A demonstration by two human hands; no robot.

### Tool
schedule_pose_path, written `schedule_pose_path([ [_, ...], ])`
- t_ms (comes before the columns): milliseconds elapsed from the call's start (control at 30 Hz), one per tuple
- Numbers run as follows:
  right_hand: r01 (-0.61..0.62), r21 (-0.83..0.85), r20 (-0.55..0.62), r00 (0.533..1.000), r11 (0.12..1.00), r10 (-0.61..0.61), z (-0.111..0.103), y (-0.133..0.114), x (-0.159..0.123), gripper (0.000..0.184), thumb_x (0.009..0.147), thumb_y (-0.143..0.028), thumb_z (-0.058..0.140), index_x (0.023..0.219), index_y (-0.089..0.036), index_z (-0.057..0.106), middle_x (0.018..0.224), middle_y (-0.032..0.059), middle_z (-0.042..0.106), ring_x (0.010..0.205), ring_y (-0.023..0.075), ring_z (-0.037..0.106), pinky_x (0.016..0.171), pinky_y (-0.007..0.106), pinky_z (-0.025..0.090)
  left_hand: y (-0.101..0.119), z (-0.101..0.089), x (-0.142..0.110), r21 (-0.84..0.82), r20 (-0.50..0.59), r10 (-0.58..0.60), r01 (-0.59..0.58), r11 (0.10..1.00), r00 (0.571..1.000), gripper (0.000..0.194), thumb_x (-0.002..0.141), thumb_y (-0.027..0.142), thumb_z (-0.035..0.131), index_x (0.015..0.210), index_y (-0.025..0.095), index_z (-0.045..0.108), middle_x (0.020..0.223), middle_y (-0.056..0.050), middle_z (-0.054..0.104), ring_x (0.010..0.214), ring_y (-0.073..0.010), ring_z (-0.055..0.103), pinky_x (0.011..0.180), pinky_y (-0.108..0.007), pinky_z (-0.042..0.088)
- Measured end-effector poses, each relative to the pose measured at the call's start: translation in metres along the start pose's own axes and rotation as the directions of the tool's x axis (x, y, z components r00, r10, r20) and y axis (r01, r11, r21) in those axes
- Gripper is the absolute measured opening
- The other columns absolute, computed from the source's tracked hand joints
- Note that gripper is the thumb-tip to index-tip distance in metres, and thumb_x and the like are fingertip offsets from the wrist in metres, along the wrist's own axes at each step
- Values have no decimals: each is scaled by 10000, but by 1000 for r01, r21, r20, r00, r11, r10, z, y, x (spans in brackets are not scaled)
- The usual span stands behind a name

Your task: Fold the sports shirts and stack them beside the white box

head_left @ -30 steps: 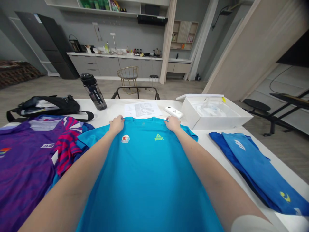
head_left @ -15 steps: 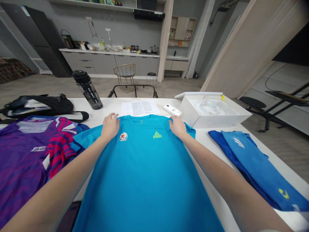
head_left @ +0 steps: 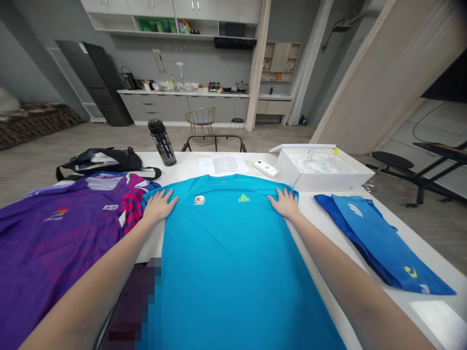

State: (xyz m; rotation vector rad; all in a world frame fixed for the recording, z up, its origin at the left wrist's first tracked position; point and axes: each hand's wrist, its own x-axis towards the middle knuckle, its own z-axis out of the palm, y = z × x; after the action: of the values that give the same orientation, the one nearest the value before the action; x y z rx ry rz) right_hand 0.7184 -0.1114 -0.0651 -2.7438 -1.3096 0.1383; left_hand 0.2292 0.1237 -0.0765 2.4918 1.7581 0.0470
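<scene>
A turquoise T-shirt (head_left: pixel 226 243) lies spread front side up on the white table, its collar at the far end. On its chest are a round badge and a green logo. My left hand (head_left: pixel 160 205) rests flat with fingers spread on the left sleeve. Across from it, my right hand (head_left: pixel 285 203) presses on the right sleeve, fingers also apart. To the left, a purple jersey (head_left: pixel 73 233) with pink stripes lies close to my left forearm. Folded blue garments (head_left: pixel 379 233) lie to the right of my right forearm. The shirt's lower end runs out of view.
Behind the shirt are printed sheets (head_left: pixel 224 164), a white handheld device (head_left: pixel 265 168) and an open white box (head_left: pixel 324 167). A black bottle (head_left: pixel 162 143) and a black bag (head_left: pixel 105 160) stand at the back left. A chair (head_left: pixel 215 141) is beyond the far edge.
My hands have moved apart, from the shoulders out to the sleeves, and their fingers have spread. The shirt's top looks wider and flatter. The view has tilted up and turned left.
</scene>
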Motion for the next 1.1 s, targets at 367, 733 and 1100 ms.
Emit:
schedule_pose_path([
  [367,-59,66,23,998,996,58,3,-13,-6,900,920,-815,190,1618,-258,298,1683,150,212,1531,418,167,1210,603,109,-50,-1,2,56,0,170,-170,984,985,766,985,686,271,1612,249,306,1683,-88,233,1546,-356,195,1235,-537,155],
  [733,179,105,-375,918,978,-128,-13,-8,-13,550,1017,-540,323,1319,-175,603,1365,185,572,1284,335,473,1091,512,349,37,-27,-32,11,-144,258,-259,966,955,632,1038,544,250,1535,204,443,1639,-104,342,1530,-277,270,1233,-549,207],
  [1100,-60,439,-419,869,896,263,-61,69,18,962,816,-682,643,1590,-264,253,1664,245,38,1421,469,337,1042,562,403,78,-4,-30,-24,-10,190,-191,981,982,764,982,713,227,1597,272,337,1683,-83,220,1561,-323,162,1214,-654,115],
])
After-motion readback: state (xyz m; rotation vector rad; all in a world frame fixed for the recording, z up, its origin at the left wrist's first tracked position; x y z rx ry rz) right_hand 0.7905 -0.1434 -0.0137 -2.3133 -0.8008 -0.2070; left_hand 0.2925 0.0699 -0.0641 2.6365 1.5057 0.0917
